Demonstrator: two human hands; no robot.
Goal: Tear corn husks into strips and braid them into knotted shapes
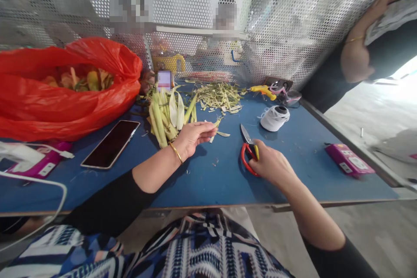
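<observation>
At centre, a husk strip (217, 123) seems best pinched near its end; the scissors (249, 140), right of centre, are best aimed clear of the left hand (192, 137). That hand: palm turned inward, fingertips pinching the strip. Right hand (273, 163), right of centre: knuckles up, curled round the scissors' handles.

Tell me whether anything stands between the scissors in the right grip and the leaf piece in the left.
Nothing visible blocks the scissors in the right grip from the leaf piece in the left grip; only a loose pale strip lies between them on the blue tabletop.
</observation>
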